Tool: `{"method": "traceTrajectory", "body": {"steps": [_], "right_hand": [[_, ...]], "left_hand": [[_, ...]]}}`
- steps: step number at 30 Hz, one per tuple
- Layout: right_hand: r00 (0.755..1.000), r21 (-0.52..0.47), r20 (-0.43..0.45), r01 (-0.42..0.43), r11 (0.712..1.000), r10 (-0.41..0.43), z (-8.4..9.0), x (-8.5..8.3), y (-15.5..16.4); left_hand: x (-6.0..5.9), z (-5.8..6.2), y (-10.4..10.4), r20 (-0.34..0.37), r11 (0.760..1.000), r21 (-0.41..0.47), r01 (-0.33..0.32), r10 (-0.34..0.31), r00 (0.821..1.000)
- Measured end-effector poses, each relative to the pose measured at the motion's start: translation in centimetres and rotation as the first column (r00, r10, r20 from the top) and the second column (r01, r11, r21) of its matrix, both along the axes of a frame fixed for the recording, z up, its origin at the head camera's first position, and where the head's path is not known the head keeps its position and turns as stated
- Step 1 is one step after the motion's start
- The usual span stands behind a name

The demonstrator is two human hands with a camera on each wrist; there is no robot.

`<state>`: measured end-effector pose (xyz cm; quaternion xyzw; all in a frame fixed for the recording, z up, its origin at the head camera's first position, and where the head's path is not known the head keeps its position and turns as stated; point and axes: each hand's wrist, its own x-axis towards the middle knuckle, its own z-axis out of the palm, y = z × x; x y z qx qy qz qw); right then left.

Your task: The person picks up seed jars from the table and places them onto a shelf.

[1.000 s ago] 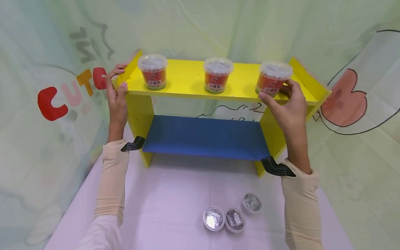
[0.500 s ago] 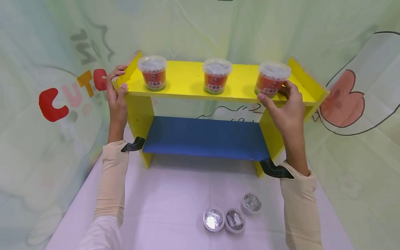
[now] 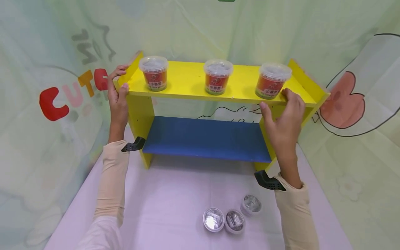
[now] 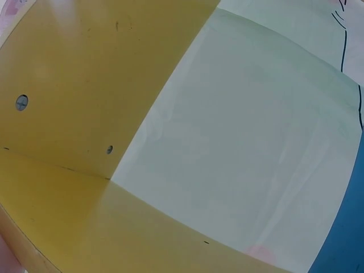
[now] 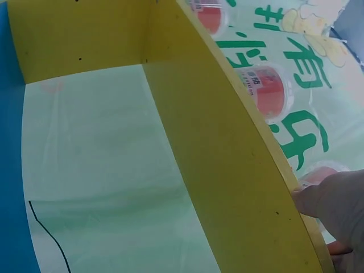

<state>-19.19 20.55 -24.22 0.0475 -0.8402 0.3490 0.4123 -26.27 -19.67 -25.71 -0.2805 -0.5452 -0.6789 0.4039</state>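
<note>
A yellow two-tier shelf [image 3: 184, 80] with a blue lower board [image 3: 206, 137] stands on the table. My left hand [image 3: 118, 93] grips the top of its left side panel, thumb at the front. Three clear-lidded plastic cups with red labels sit along the top board: a left cup [image 3: 155, 74], a middle cup [image 3: 217, 78] and a right cup [image 3: 271, 83]. Beside the right cup is my right hand [image 3: 284, 114], fingers loosely bent and thumb at the board's front edge. The right wrist view shows that thumb [image 5: 310, 200] overlapping the shelf edge. Left-hand fingers are out of the left wrist view.
Three small round clear tubs lie on the white tabletop [image 3: 168, 205] in front of the shelf: a left tub [image 3: 214, 219], a middle tub [image 3: 234, 221] and a right tub [image 3: 251, 204]. A printed pale green curtain [image 3: 200, 31] surrounds the table.
My right hand has let go of the right cup and drawn slightly down toward me. The cup now stands on the top board. My left hand has kept its place.
</note>
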Motion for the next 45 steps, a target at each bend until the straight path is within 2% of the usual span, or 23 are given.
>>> {"method": "traceTrajectory", "body": {"steps": [5,10,14,19,23,31,39,42,45], "right_hand": [[0.996,0.048,-0.087,0.014,0.999,-0.01,-1.3,0.2,0.1],[0.992,0.094,-0.124,0.03,0.995,-0.018,-2.3,0.4,0.1],[0.989,0.105,-0.146,0.029,0.994,-0.013,-2.4,0.3,0.0],[0.989,0.114,-0.146,0.046,0.992,-0.029,-2.4,0.3,0.1],[0.989,0.115,-0.145,0.052,0.992,-0.035,-2.5,0.4,0.1],[0.987,0.124,-0.16,0.047,0.991,-0.026,-2.3,0.2,0.1],[0.987,0.107,-0.159,0.035,0.994,-0.018,-2.7,0.6,-0.1],[0.98,0.095,-0.193,-0.023,0.995,0.041,-4.0,1.6,-0.6],[0.972,0.135,-0.173,-0.134,0.982,0.156,-6.5,2.8,-1.0]], "left_hand": [[0.6,0.4,0.4,0.01,1.0,-0.006,0.001,-0.001,1.0],[-0.2,-0.1,-0.2,0.009,1.0,-0.004,-0.005,0.005,1.0],[-1.0,-0.4,-0.6,-0.001,1.0,0.014,-0.002,0.002,1.0],[-1.3,-0.5,-0.7,-0.005,1.0,0.011,0.002,-0.002,1.0],[-1.1,-0.3,-0.5,-0.001,1.0,0.004,0.002,-0.002,1.0],[0.4,0.6,0.2,0.025,1.0,0.021,0.004,-0.005,1.0],[0.2,0.3,-0.1,0.051,0.999,0.047,0.013,-0.015,0.999],[0.2,0.1,-0.1,0.053,0.999,0.035,0.008,-0.01,0.999],[-0.2,-0.2,-0.3,0.051,1.0,0.02,0.005,-0.006,0.999]]}}
